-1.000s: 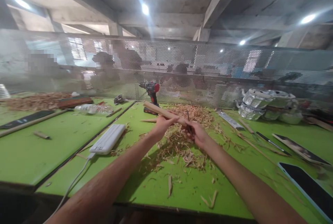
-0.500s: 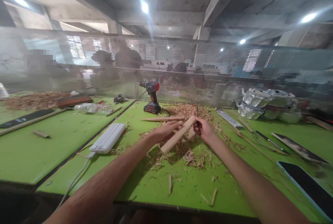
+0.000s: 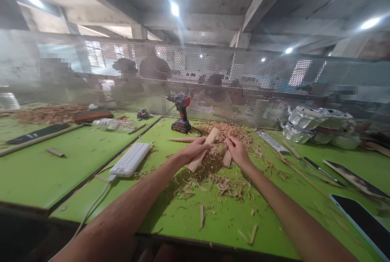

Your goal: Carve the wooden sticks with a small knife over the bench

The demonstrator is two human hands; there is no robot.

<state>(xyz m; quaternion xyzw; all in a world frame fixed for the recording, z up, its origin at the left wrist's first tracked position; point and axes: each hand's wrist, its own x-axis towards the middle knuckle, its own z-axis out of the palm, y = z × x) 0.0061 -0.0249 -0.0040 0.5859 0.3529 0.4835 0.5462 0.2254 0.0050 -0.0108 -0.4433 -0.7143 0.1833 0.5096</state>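
My left hand [image 3: 196, 151] is wrapped around a flat, pale wooden strip [image 3: 212, 135], which slants with its far end up and to the right. Close by on the right, my right hand [image 3: 238, 151] has its fingers closed; whatever they hold is hidden. A short wooden block [image 3: 227, 159] lies just under those fingers, among curled wood shavings [image 3: 228, 185]. Behind my left hand, a tapered wooden piece [image 3: 179, 139] rests on the green table [image 3: 170, 221].
A cordless drill [image 3: 180, 111] stands at the back before a perforated metal screen [image 3: 256, 99]. To the left lies a white power bank [image 3: 130, 159] with a cable. On the right are foil-wrapped bundles [image 3: 304, 120], a metal ruler-like strip [image 3: 272, 142] and a phone [image 3: 362, 223].
My left hand has closed around the wooden strip, where it lay flatter beside it before. My right hand has come off the strip's far end, and the dark tool by it no longer shows.
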